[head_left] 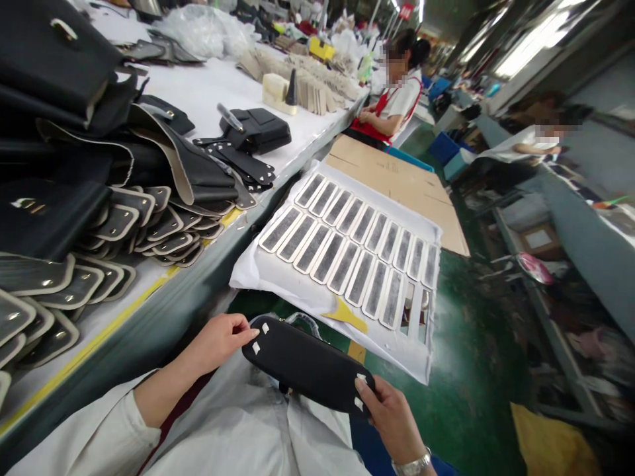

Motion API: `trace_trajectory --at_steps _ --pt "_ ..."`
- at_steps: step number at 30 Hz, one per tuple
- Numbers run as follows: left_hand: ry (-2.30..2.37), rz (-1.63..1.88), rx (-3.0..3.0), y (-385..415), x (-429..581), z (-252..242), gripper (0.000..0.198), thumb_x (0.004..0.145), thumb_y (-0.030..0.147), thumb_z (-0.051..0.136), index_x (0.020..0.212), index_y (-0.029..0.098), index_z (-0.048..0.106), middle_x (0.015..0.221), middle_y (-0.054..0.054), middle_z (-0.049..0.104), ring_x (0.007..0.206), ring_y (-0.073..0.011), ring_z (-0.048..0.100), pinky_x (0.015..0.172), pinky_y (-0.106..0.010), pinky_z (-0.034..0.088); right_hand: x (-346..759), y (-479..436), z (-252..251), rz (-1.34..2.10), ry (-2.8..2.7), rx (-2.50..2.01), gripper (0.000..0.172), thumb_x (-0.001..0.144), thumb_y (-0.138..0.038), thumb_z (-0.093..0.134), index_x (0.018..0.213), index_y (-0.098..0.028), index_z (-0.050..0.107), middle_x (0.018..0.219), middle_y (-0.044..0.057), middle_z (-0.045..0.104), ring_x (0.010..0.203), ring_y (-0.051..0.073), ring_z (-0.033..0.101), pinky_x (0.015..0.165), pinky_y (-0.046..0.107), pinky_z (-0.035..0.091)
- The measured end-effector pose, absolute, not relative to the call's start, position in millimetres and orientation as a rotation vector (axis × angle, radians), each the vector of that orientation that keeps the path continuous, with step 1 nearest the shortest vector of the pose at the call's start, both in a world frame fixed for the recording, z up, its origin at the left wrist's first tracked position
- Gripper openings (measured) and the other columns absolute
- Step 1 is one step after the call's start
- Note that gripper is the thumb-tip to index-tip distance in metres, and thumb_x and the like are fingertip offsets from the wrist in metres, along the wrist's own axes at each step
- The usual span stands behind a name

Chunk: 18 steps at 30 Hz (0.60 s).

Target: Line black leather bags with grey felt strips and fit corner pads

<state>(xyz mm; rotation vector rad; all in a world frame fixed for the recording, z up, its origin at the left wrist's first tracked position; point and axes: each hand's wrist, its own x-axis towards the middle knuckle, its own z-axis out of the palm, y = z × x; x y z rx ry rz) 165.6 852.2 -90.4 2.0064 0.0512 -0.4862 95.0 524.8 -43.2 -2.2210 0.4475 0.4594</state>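
Note:
A long black rounded piece [307, 363] with small white tabs near both ends is held across my lap, slightly tilted down to the right. My left hand [218, 344] pinches its left end beside the tabs. At the right end, my right hand [391, 413] grips it, thumb on top by a white tab. A clear-wrapped strap [305, 320] shows behind its far edge. Beyond it lies a white board [292, 281] bearing two rows of grey strips with pale borders [340, 264], and a yellow piece [347, 314] rests near the board's front edge.
Stacked black leather parts [116, 218] cover the near left of the white table [183, 82]. A black box-shaped bag [262, 130] sits farther along. Behind the board is a cardboard sheet [397, 188]. One person in a red apron [384, 116] sits beyond; another is at the right.

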Motion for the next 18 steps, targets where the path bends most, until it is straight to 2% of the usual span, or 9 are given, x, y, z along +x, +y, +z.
trace_trajectory --at_steps 6,13,18 --pt "0.084 -0.52 2.018 852.4 165.1 -95.7 0.038 0.074 0.052 0.055 0.059 0.017 0.058 0.057 0.001 0.057 0.058 -0.0154 0.05 0.057 -0.024 0.034 94.0 521.4 -46.3 0.435 0.419 -2.208 0.039 0.08 -0.053 0.051 0.062 -0.018 0.043 0.054 -0.003 0.039 0.045 0.009 0.035 0.042 0.023 0.03" --pt "0.11 -0.601 2.068 850.5 163.0 -97.5 0.043 0.073 0.058 0.054 0.061 0.018 0.058 0.054 0.002 0.055 0.052 -0.0137 0.047 0.051 -0.022 0.034 94.6 520.3 -45.1 0.428 0.431 -2.206 0.035 0.082 -0.046 0.049 0.063 -0.018 0.042 0.057 -0.003 0.04 0.046 0.008 0.036 0.043 0.021 0.029" --pt "0.19 -0.704 2.079 849.8 164.0 -97.5 0.044 0.068 0.063 0.055 0.064 0.02 0.061 0.053 0.001 0.058 0.052 -0.0154 0.051 0.048 -0.021 0.036 92.6 516.5 -48.2 0.434 0.431 -2.172 0.034 0.083 -0.045 0.047 0.064 -0.018 0.04 0.055 -0.004 0.038 0.046 0.007 0.035 0.043 0.02 0.027"
